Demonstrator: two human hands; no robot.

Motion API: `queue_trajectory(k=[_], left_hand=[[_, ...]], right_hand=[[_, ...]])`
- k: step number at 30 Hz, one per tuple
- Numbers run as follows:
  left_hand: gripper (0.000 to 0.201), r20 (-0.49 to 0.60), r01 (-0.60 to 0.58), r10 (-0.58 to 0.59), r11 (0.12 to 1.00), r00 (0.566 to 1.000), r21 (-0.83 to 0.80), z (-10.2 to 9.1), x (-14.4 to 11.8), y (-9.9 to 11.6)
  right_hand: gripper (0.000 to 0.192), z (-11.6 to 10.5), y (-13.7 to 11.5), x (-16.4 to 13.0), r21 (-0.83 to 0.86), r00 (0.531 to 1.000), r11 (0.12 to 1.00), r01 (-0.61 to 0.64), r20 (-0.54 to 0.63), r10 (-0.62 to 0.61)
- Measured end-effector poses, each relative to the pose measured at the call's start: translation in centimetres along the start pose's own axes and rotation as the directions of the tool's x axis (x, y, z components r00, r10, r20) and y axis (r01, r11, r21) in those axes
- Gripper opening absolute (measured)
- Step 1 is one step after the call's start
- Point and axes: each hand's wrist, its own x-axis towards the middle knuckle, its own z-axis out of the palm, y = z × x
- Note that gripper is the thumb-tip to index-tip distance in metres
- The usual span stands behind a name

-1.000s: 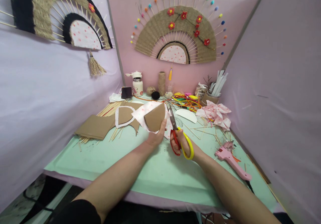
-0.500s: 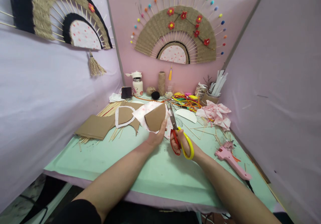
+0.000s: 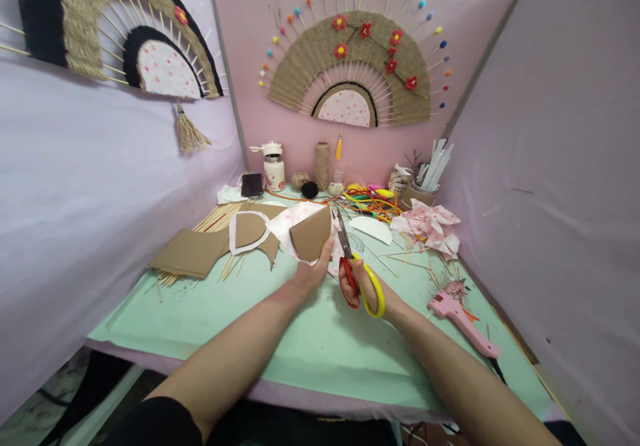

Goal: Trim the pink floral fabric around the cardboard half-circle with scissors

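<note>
Your left hand gripped the brown cardboard and spotted cloth over the table. Your right hand held the scissors just beside the cardboard, pointing away from you; whether they touched the cloth was hard to tell.

The left hand held a cardboard piece on spotted cloth, the right hand held scissors, and a glue gun lay right of both.
</note>
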Motion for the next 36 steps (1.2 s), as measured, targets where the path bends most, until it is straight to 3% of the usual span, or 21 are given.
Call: queue_trajectory(k=[24, 36], left_hand=[[0.042, 0.016, -0.051, 0.050, 0.996, 0.999, 0.073, -0.2, 0.1, -0.2], [0.043, 0.014, -0.058, 0.058, 0.998, 0.998, 0.029, -0.1, 0.1, -0.2]], right_hand=[[0.063, -0.3, 0.7, 0.2, 0.022, 0.999, 0.999, 0.030, 0.012, -0.031], [0.064, -0.4, 0.9, 0.3, 0.003, 0.999, 1.000, 0.029, 0.015, -0.030]])
